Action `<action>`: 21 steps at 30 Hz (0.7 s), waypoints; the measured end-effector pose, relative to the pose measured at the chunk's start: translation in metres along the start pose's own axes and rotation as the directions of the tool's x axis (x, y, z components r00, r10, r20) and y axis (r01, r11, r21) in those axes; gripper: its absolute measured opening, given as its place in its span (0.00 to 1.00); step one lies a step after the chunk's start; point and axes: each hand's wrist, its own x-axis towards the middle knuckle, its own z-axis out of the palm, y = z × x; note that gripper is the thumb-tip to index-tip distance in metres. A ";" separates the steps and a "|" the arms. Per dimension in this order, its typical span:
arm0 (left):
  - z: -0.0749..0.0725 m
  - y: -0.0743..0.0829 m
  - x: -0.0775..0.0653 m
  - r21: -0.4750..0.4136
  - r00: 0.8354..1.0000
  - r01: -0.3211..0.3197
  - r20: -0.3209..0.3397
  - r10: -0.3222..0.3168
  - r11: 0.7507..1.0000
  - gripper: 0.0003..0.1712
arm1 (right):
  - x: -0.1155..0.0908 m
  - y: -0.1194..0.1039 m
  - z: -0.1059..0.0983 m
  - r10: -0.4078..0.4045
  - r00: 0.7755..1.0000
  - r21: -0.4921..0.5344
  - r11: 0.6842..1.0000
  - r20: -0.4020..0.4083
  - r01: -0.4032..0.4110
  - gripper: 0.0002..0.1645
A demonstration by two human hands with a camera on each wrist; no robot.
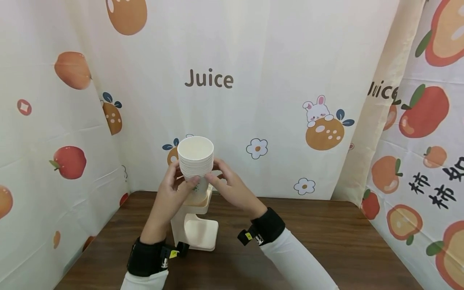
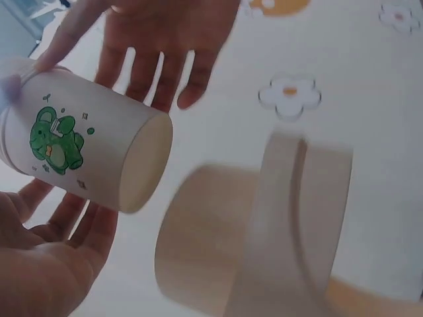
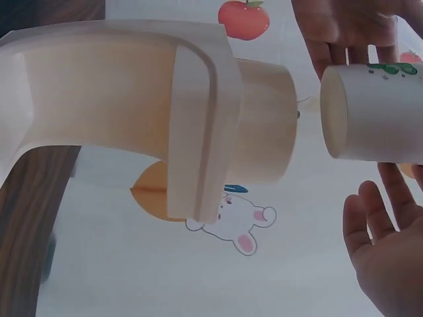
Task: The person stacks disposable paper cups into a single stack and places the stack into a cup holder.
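Both hands hold a stack of white paper cups (image 1: 196, 157) upright, rims up. My left hand (image 1: 174, 190) grips its left side and my right hand (image 1: 235, 191) its right side, with thumbs on the near face. On the lowest cup (image 2: 73, 135), the left wrist view shows a green cartoon animal. Below the stack is a cream-coloured stand (image 1: 203, 233) with a flat foot and a short round collar (image 3: 271, 122) on its upper arm. In the right wrist view, a gap separates the cup's base from this collar.
The stand rests on a dark brown wooden table (image 1: 308, 241). Behind it hangs a pale curtain (image 1: 268, 100) printed with fruit, flowers and the word Juice. Similar printed cloth closes off the left side (image 1: 29, 141) and the right side (image 1: 409, 153).
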 end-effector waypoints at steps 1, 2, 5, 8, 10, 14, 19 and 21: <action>-0.002 0.001 0.002 0.016 1.000 -0.006 -0.008 0.006 1.000 0.34 | 0.002 0.001 0.001 -0.003 1.000 0.006 1.000 -0.005 0.003 0.27; -0.003 0.004 0.003 0.026 1.000 -0.009 -0.012 0.010 1.000 0.35 | 0.004 0.001 0.002 -0.006 1.000 0.008 1.000 -0.008 0.007 0.28; -0.006 0.014 0.005 0.067 0.999 0.005 -0.034 -0.003 0.998 0.36 | 0.010 0.005 0.006 -0.018 1.000 0.008 1.000 -0.001 0.018 0.28; -0.007 0.021 0.003 0.102 0.999 0.022 -0.047 -0.018 0.995 0.39 | 0.012 0.012 0.010 -0.008 1.000 -0.012 1.000 0.020 0.008 0.29; -0.007 0.016 0.002 0.122 0.998 0.033 -0.057 -0.026 0.992 0.40 | 0.013 0.017 0.013 0.007 1.000 -0.025 1.000 0.029 -0.007 0.29; -0.010 -0.009 0.002 0.200 0.996 0.053 -0.074 -0.039 0.978 0.42 | 0.013 0.025 0.017 0.036 0.999 -0.039 0.999 0.034 -0.034 0.29; -0.013 -0.036 -0.001 0.303 0.994 0.101 -0.077 -0.082 0.948 0.44 | 0.011 0.033 0.021 0.052 0.998 -0.070 0.996 0.026 -0.050 0.30; -0.014 -0.042 -0.002 0.326 0.992 0.117 -0.077 -0.097 0.938 0.44 | 0.010 0.035 0.023 0.052 0.998 -0.084 0.995 0.023 -0.050 0.30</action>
